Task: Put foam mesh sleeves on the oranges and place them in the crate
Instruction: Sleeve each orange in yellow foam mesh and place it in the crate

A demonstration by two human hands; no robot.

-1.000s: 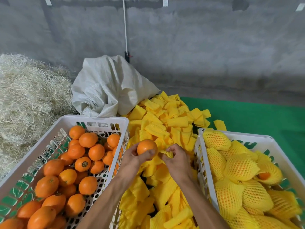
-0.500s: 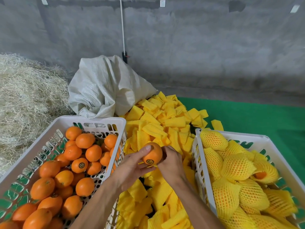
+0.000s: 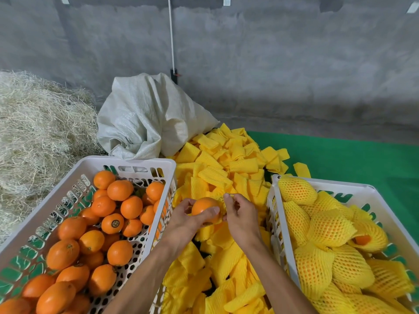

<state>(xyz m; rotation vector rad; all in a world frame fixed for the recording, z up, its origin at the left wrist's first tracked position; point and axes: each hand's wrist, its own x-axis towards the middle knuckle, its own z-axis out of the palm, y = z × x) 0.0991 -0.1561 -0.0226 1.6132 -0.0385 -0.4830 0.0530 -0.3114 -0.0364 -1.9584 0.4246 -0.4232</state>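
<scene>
Left hand grips the orange while the right hand pinches a foam sleeve against its right side.

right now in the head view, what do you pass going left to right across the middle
straw pile → crate of bare oranges → left hand → held orange → right hand → crate of sleeved oranges

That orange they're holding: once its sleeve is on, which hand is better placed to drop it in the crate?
Probably the right hand. It is beside the crate of sleeved fruit, pinching the sleeve. The left hand grips the orange on the far side and would have to cross over.
</scene>
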